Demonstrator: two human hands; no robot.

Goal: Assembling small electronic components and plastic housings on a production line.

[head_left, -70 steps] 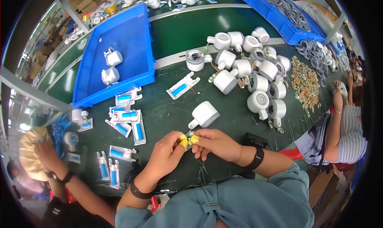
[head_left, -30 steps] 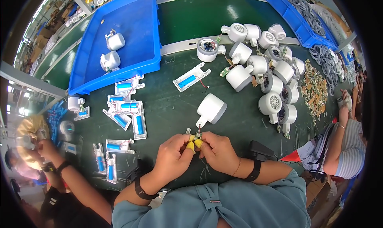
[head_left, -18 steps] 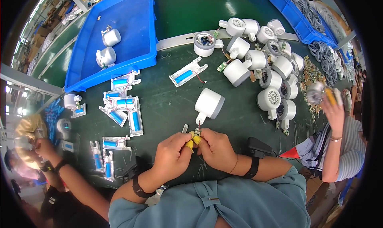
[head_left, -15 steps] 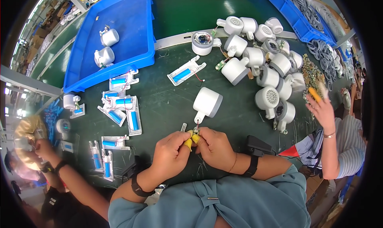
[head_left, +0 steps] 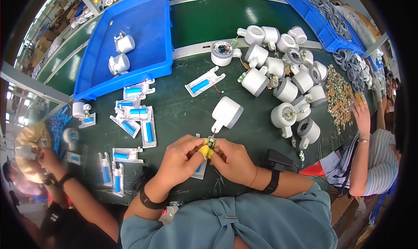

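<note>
Two bare hands meet at the lower centre of the frame, with a small green circuit board between them. Left hand and right hand come at it from opposite sides, each grip closed on it in a thumb-and-finger pinch, yellow fingertip covers bunched just beneath; neither looks clearly nearer.

From that double grip, the white cup-shaped plastic housing with a grey rim lies upward and slightly to the right in the frame, resting on its side on the dark green worktop. Its long axis slants from upper right to lower left, so the narrow neck points back toward the board, and a thin dark-red wire bridges the short gap. Neither hand touches the housing.

Below the board, a flat white plastic holder with a blue cylindrical cell shows partly between the palms, its long axis running roughly up and down the frame. The left hand is nearer to it and covers part of it; whether its fingers also grasp it cannot be told. A similar white holder lies well apart, at the upper centre.
</note>
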